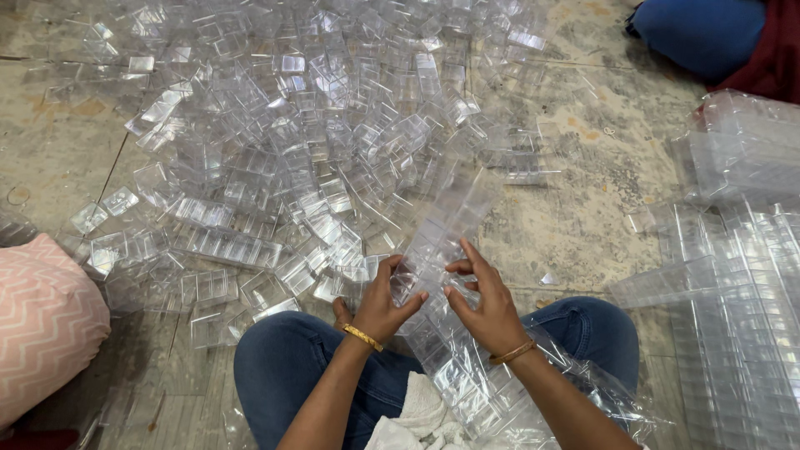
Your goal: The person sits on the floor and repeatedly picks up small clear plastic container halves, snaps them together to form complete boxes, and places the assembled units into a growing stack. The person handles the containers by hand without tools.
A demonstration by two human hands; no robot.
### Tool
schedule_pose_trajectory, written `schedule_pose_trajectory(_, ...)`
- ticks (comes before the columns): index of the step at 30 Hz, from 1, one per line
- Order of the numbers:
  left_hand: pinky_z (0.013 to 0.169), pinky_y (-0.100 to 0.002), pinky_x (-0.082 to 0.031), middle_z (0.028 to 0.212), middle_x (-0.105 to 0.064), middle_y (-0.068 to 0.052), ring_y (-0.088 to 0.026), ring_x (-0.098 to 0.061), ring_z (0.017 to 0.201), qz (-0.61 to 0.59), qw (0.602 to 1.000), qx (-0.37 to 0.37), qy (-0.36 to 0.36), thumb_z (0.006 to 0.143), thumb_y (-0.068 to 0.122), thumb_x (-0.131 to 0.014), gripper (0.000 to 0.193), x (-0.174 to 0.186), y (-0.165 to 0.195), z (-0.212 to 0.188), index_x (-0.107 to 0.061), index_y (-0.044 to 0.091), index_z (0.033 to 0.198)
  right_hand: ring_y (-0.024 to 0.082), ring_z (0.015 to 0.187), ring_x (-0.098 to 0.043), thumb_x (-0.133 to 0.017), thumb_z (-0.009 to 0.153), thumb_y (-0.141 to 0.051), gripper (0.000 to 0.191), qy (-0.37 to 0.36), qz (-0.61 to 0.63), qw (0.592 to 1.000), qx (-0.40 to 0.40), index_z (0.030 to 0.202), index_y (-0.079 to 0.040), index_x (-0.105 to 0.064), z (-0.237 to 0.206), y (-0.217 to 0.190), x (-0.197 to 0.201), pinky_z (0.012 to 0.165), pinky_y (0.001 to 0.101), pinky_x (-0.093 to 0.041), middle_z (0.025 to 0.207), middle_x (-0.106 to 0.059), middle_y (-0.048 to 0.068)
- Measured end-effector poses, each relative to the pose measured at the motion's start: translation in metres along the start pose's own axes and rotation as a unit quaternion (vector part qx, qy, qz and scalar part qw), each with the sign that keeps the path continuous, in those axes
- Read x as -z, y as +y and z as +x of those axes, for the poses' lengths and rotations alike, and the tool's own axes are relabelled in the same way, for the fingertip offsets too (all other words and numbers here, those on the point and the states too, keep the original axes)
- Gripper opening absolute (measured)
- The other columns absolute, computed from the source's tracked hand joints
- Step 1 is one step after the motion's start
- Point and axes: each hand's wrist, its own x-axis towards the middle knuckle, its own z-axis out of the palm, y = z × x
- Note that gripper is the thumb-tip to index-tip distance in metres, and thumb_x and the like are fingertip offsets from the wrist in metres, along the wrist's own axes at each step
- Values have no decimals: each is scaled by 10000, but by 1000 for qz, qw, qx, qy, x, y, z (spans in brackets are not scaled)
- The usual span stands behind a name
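Left hand (379, 304): we see it closed around the long stack of clear boxes (442, 250).
Right hand (487, 308): we see its fingers gripping the same stack.
Stack: tilted above our lap, before the heap of clear boxes (283, 142) on the floor (583, 167).

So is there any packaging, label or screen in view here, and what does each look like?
No labels, signs or screens.
Clear plastic bag: over the person's lap, holding a long stack of nested clear boxes that both hands grip.
Stacked clear boxes: right side, in long rows.
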Motion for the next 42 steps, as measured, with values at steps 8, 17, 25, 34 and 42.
schedule_pose_trajectory(8,962,-435,-529,1216,-673,-239,-357,-686,1140,3,1000,-11,-17,809,364,-829,801,3,2,0,-426,12,1404,329,1368,-463,-754,848,-166,654,74,-145,983,82,1458,-115,-523,-1,9,6,1099,450,-459,1435,-465,165)
schedule_pose_trajectory(17,949,-422,-544,1167,-697,-193,-313,-704,1103,9,999,-19,-40,791,368,-827,785,4,4,-1,-451,45,1399,368,1487,-307,-744,828,-172,491,137,-250,946,154,1299,-99,-628,6,10,21,1161,538,-380,1579,-407,134)
schedule_pose_trajectory(25,1010,-440,-505,1327,-611,-196,-314,-629,1204,24,995,-67,-68,812,420,-803,812,0,0,-3,-442,46,1436,191,1134,-637,-710,904,-135,768,168,-37,984,-47,1582,-122,-349,27,23,52,1003,383,-536,1134,-687,71)
schedule_pose_trajectory(34,1074,-418,-484,1352,-586,-118,-250,-602,1250,-204,974,27,-92,973,494,-515,722,-2,7,3,-424,90,1564,238,1351,-526,-748,792,-151,906,-31,271,947,-171,1589,-151,-315,7,28,48,1076,447,-531,1446,-550,131)
schedule_pose_trajectory(42,1134,-437,-373,1471,-511,-98,-225,-498,1350,-484,874,31,-42,966,441,-534,724,-33,24,16,-361,43,1545,263,1372,-502,-859,699,-210,958,-143,219,955,-141,1505,-139,-347,-29,30,10,1084,434,-487,1457,-470,110)
